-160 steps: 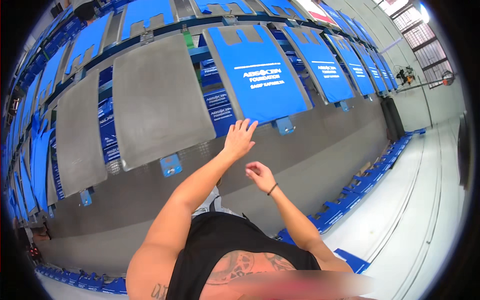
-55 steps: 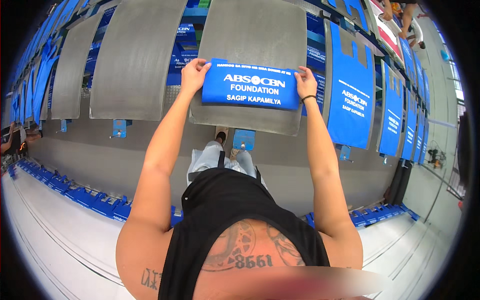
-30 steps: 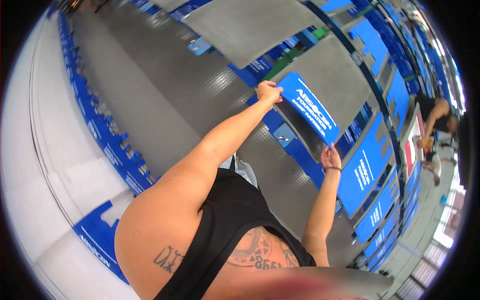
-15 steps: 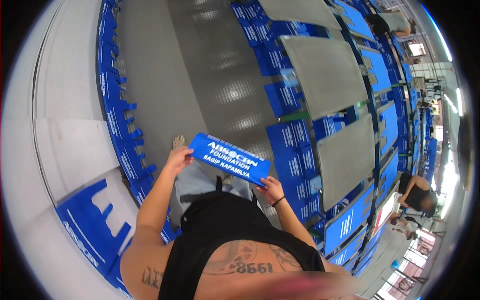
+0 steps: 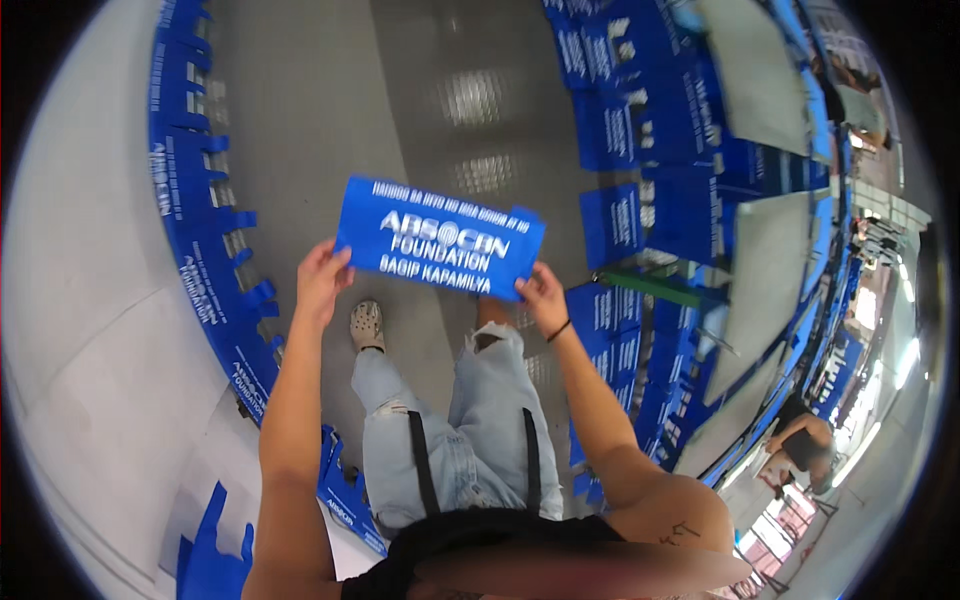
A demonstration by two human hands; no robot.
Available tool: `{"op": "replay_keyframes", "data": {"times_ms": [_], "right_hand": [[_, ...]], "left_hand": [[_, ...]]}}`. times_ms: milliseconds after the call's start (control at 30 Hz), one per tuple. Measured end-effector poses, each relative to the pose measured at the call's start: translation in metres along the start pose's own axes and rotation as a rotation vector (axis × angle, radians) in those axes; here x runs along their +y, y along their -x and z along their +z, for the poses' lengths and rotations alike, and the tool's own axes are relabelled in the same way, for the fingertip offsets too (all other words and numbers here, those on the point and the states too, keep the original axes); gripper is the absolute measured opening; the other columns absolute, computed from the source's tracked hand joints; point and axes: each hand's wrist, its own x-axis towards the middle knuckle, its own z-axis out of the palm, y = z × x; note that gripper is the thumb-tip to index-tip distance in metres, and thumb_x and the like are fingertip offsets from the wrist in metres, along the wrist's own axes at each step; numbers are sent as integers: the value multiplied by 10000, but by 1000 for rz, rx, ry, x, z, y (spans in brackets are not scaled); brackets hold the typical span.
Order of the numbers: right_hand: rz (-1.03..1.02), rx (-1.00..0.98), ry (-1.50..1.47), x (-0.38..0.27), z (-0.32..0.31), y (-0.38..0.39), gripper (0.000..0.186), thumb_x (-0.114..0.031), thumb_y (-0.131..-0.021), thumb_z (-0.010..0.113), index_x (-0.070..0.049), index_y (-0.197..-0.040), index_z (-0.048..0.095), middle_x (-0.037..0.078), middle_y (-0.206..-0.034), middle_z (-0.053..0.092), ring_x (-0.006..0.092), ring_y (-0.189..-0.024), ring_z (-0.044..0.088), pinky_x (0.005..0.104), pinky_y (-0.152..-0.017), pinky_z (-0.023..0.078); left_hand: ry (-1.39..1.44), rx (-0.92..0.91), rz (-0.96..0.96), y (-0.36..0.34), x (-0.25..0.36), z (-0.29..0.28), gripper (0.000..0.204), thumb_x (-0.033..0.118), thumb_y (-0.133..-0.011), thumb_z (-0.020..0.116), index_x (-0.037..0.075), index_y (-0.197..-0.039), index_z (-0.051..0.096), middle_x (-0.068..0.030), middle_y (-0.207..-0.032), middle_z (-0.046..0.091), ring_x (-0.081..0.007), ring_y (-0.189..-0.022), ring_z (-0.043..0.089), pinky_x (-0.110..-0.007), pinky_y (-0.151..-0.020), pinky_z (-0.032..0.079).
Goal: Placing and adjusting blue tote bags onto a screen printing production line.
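Note:
Between my two hands a flat, rectangular piece of blue fabric [image 5: 440, 235] with white print is stretched out, tilted slightly down to the right. My left hand [image 5: 322, 280] pinches its lower left edge, thumb on top. At the lower right corner, the fingers of my right hand [image 5: 543, 298] are closed on the same fabric. A small tab stands out at its upper right edge. Both arms reach forward, holding the piece in the air above the grey floor [image 5: 300, 130], beyond my feet. The fabric's underside is hidden.
Blue printed pieces with cut-out straps [image 5: 205, 270] line the edge of a white surface [image 5: 90, 330] at left. On the right, more blue pieces [image 5: 610, 235] hang below pale panels [image 5: 765, 90]; a green bar [image 5: 655, 287] juts out. A person [image 5: 800, 445] is at far right.
Both hands have moved forward, away from my body, with the blue fabric. More of its printed face shows now. My view has shifted, bringing my legs and a shoe into sight.

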Motion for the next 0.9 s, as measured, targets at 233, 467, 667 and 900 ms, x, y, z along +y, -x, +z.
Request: {"op": "replay_keyframes", "data": {"times_ms": [233, 467, 667, 900], "right_hand": [[168, 246, -167, 127, -105, -248, 434, -111, -843, 666, -128, -1208, 432, 23, -918, 602, 131, -717, 576, 266, -629, 472], [18, 494, -262, 158, -245, -407, 449, -75, -848, 656, -164, -1211, 408, 21, -888, 592, 171, -745, 595, 301, -614, 477], [-211, 823, -294, 157, -343, -505, 440, -85, -846, 663, -143, -1181, 383, 50, -845, 598, 227, -687, 620, 325, -566, 478], [-77, 1078, -583, 161, -359, -575, 221, 59, -797, 644, -2, -932, 480, 106, -759, 563, 204, -655, 581, 379, -577, 572]], "left_hand": [[-272, -162, 51, -331, -83, 152, 360, 126, -834, 681, 18, -1157, 566, -19, -906, 627, -83, -713, 570, -214, -599, 451], [-478, -476, 176, -568, -136, 389, 253, 65, -859, 603, -14, -1097, 562, -89, -973, 612, -181, -819, 604, -295, -703, 506], [-406, -710, -47, -614, -97, 598, 193, 56, -815, 665, 2, -996, 625, -54, -698, 585, -138, -568, 543, -269, -501, 452], [-785, -420, 482, -679, -164, 669, 250, 21, -780, 689, -9, -1020, 623, -77, -677, 603, -163, -517, 572, -302, -463, 478]]}}
